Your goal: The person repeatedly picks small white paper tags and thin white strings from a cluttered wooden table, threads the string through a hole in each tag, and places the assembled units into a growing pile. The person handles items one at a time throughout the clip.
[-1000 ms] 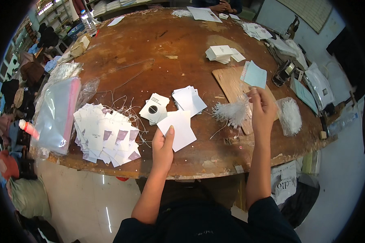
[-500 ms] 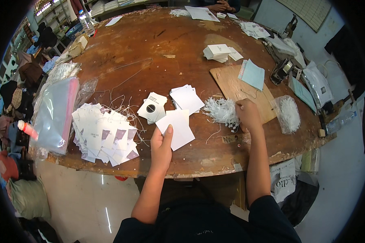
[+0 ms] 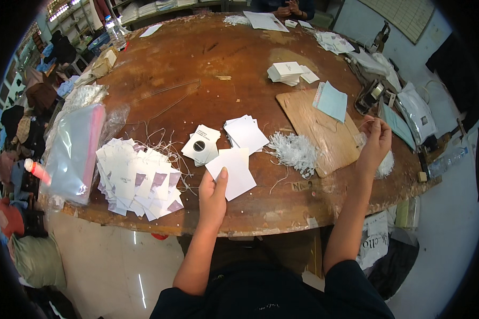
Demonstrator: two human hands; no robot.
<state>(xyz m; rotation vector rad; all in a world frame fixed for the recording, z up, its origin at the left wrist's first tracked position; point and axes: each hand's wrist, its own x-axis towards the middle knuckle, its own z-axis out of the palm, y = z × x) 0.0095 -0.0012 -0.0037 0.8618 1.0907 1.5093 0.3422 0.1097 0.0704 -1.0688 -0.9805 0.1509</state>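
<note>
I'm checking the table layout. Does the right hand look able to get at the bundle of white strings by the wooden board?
Probably yes: the right hand hovers just right of the wooden board, and nothing stands between it and the string bundle.

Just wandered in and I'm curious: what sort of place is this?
Probably a garment or packing workshop where hang tags get strung. The wooden table bears a spread of strung tags, a bunch of white strings and blank card stacks, with clear bags alongside.

Two hands (image 3: 213, 194), one wooden board (image 3: 316, 133)
</note>
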